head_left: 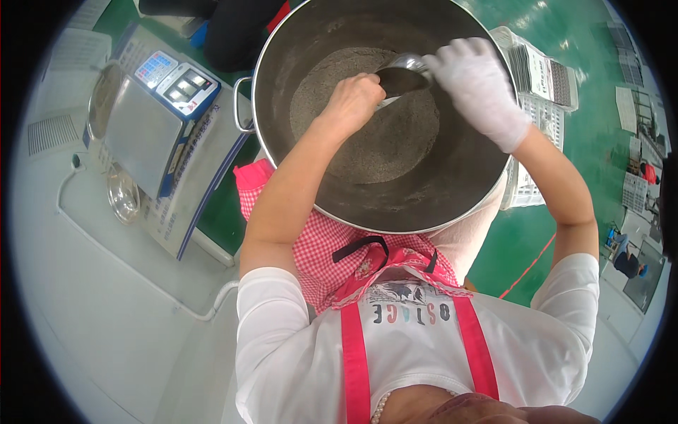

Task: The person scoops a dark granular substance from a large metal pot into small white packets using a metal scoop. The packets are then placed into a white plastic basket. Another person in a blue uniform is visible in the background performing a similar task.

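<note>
A large steel pot (452, 205) stands before me, with grey-brown powder (374, 152) spread over its bottom. Above the powder is a shiny metal scoop (411, 65), its inside dark. My right hand (477, 88), in a white glove, is closed at the scoop's right end, where the handle would be. My left hand (353, 102) is bare and closed, its fingertips at the scoop's left edge. A thin white edge (388, 102) shows under the scoop beside those fingers; what it belongs to cannot be made out.
To the left, a blue-and-grey digital scale (134, 134) stands on a stand, with a clear round container (123, 194) beside it. White plastic baskets (544, 120) are to the pot's right, one holding stacked packets. A person's dark-clothed leg (236, 32) is beyond the pot, at upper left.
</note>
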`<state>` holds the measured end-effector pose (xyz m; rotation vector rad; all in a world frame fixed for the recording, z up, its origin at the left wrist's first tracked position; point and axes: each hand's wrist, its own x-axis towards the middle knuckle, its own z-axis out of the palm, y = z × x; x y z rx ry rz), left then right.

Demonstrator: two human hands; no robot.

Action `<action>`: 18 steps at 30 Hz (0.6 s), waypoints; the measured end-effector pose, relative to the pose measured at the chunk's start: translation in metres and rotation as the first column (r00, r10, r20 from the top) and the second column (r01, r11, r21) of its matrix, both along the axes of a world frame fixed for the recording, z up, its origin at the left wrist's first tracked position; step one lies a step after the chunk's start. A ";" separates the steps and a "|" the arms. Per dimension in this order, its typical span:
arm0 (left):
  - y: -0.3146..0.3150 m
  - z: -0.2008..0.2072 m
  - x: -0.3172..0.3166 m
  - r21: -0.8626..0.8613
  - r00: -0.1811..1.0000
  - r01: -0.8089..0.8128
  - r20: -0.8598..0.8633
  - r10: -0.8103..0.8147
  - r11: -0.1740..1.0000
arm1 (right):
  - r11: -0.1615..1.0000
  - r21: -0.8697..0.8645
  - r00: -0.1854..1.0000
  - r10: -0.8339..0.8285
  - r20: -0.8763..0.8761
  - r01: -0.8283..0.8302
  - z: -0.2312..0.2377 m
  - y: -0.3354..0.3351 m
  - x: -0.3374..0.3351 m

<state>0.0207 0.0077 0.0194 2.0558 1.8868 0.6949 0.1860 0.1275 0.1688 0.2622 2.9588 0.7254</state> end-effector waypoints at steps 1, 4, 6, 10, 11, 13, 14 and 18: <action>0.000 0.000 0.003 -0.012 1.000 0.017 0.006 -0.017 1.000 | 1.000 0.014 1.000 0.011 0.022 -0.011 0.000 0.001 -0.002; 0.004 0.000 0.001 -0.041 1.000 0.011 0.013 -0.010 0.999 | 0.997 0.070 0.999 0.044 -0.006 -0.043 0.006 0.010 -0.011; 0.005 0.003 0.000 -0.060 0.999 -0.031 0.008 0.032 0.998 | 0.995 0.090 0.996 0.047 -0.077 -0.040 0.018 0.014 -0.005; -0.001 -0.003 -0.004 0.014 0.998 -0.056 -0.018 0.056 0.998 | 0.998 -0.027 0.991 -0.062 -0.117 0.059 0.028 0.033 0.017; -0.002 0.000 -0.006 0.011 0.996 -0.087 -0.002 0.087 0.996 | 0.993 -0.088 0.970 -0.099 -0.220 0.082 0.031 0.041 0.026; -0.004 0.008 -0.012 0.045 0.992 -0.122 0.022 0.121 0.992 | 0.978 -0.120 0.914 -0.205 -0.351 0.173 0.024 0.055 0.041; -0.006 0.015 -0.014 0.086 0.993 -0.116 0.032 0.113 0.990 | 0.963 -0.133 0.875 -0.269 -0.404 0.234 0.015 0.059 0.052; -0.013 0.041 -0.015 0.265 0.970 -0.193 0.195 0.144 0.945 | 0.879 -0.214 0.876 -0.460 -0.147 0.426 -0.070 0.068 0.071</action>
